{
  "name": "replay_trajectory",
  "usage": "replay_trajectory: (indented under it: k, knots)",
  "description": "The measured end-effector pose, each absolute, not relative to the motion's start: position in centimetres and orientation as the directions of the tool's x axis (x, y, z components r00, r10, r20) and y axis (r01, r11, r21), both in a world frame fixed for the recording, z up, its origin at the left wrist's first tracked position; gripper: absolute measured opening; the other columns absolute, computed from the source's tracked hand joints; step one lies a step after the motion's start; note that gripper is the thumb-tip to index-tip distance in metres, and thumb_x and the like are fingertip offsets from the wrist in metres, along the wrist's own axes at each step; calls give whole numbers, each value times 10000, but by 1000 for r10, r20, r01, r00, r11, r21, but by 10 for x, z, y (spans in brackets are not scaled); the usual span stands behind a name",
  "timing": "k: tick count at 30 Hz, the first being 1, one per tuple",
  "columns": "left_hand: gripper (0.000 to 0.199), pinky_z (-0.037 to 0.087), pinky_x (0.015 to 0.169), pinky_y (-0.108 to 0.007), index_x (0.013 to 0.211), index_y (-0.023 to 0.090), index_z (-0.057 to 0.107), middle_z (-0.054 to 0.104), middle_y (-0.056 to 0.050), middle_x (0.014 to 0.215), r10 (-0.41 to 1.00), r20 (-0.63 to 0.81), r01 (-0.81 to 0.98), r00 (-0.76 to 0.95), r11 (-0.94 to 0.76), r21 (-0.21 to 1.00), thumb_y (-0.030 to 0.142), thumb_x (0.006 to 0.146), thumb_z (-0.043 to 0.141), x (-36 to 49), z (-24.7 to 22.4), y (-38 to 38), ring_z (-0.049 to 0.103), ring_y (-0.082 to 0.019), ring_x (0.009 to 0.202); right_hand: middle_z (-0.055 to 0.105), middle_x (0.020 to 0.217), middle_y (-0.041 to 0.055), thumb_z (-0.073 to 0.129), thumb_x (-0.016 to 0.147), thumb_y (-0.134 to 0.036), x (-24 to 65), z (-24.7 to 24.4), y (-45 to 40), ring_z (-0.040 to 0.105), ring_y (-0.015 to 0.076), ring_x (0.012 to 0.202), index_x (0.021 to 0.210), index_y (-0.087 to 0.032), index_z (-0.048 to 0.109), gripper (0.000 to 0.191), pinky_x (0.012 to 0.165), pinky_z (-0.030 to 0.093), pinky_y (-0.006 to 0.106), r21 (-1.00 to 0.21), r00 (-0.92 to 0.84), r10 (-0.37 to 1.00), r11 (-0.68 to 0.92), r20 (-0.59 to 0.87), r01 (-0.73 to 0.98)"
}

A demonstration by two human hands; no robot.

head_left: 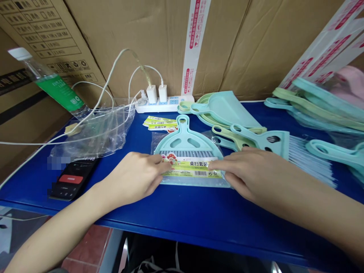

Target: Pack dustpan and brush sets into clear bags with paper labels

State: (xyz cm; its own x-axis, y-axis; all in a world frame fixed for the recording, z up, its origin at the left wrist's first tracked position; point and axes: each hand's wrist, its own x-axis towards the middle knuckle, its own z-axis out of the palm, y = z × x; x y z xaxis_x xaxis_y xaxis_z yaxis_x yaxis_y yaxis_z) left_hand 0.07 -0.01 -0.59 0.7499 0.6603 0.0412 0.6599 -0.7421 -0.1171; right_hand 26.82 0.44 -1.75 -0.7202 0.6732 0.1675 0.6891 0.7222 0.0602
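Note:
A light blue dustpan with a brush set on it (186, 141) lies flat on the blue table, its handle pointing away from me. Clear plastic wraps it, and a yellow-green label (196, 167) lies across its lower half. My left hand (136, 176) touches the label's left end with its fingertips, the fingers bent together. At the right end, my right hand (246, 170) rests its index fingertip on the label, with the other fingers curled below. Whether either hand pinches the label or the plastic is hard to tell.
Spare labels (160, 123) lie behind the dustpan. More dustpans (227, 108) and brushes (280, 140) sit at the right, beside wrapped sets (327, 106). A power strip (159, 106), cables, crumpled plastic (93, 134), a phone (72, 182) and a tilted bottle (58, 91) occupy the back and left.

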Motion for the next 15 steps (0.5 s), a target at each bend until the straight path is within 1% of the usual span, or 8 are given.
replay_trajectory:
  k: [5, 11, 15]
  knots:
    - [309, 362, 466, -261, 979, 223, 707, 648, 6, 719, 687, 64, 686, 724, -706, -177, 108, 864, 444, -3, -6, 1, 593, -144, 529, 731, 688, 23, 476, 754, -52, 271, -18, 5, 643, 210, 552, 810, -241, 733, 324, 509, 399, 323, 106, -729, 660, 724, 181, 682]
    - [276, 331, 452, -268, 861, 217, 703, 612, 8, 672, 704, 35, 697, 709, -693, -187, 118, 848, 445, -3, -2, 2, 563, -143, 502, 740, 703, 20, 498, 760, -66, 279, -17, 7, 648, 212, 560, 816, -251, 739, 308, 497, 406, 322, 127, -715, 677, 704, 173, 698]
    - [291, 331, 459, -258, 889, 223, 712, 627, 5, 684, 726, 21, 716, 688, -673, -186, 129, 848, 440, -3, -1, 2, 577, -137, 524, 745, 709, 21, 490, 765, -80, 285, -18, 9, 649, 230, 548, 835, -263, 748, 324, 485, 429, 347, 119, -726, 655, 720, 211, 684]
